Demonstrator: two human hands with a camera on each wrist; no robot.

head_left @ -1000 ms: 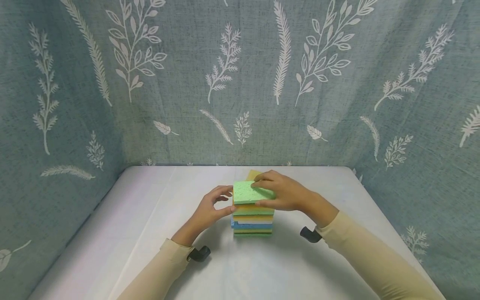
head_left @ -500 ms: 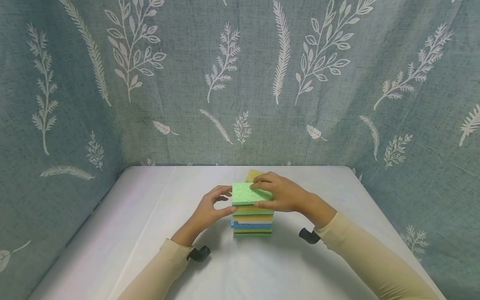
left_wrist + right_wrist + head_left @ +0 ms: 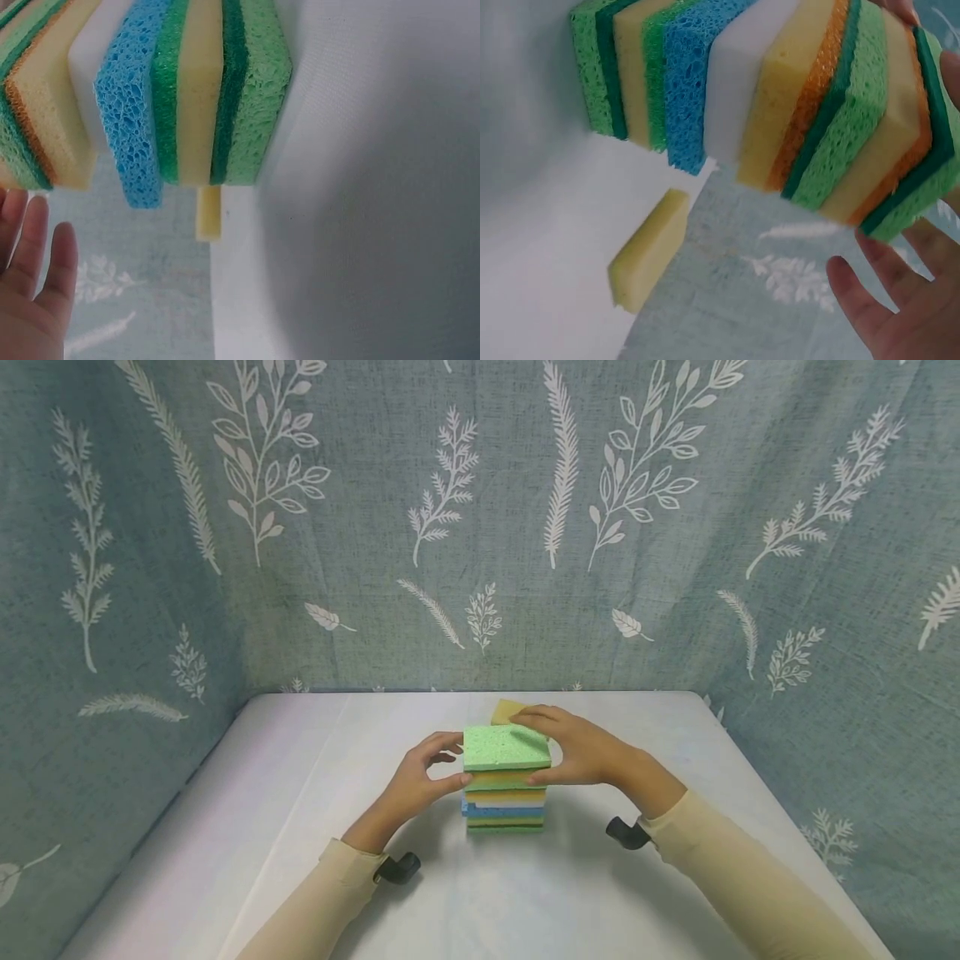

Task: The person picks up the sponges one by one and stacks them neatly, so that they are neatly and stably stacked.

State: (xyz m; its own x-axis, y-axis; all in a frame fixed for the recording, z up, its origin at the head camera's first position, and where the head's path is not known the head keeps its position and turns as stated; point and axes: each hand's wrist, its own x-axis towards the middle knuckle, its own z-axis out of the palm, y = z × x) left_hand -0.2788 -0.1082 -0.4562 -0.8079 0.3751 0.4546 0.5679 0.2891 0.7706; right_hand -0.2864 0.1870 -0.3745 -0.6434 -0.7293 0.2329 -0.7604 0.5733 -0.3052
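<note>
A tall stack of sponges (image 3: 506,798) stands mid-table, with green, yellow, orange, white and blue layers. On top lies a light green sponge (image 3: 495,747) with a dark green scouring side underneath. My left hand (image 3: 415,783) is at the stack's left side, fingers loosely spread and thumb tip at the edge of the upper layers. My right hand (image 3: 585,748) is around the right end of the top sponge, its thumb low at the front and fingers behind. In the right wrist view its fingers (image 3: 889,289) are spread beside the stack. A blue sponge (image 3: 129,105) juts out from the pile.
Behind the stack a single yellow sponge (image 3: 649,251) lies on the white-covered table (image 3: 315,827). A blue-green curtain (image 3: 517,618) with white leaf prints encloses the back and both sides. A dark wrist camera (image 3: 627,832) hangs below each forearm.
My right hand moves slightly left, then back right, its fingers drawing away from the top sponge's face. The top sponge shifts slightly down and left. My left hand stays nearly still.
</note>
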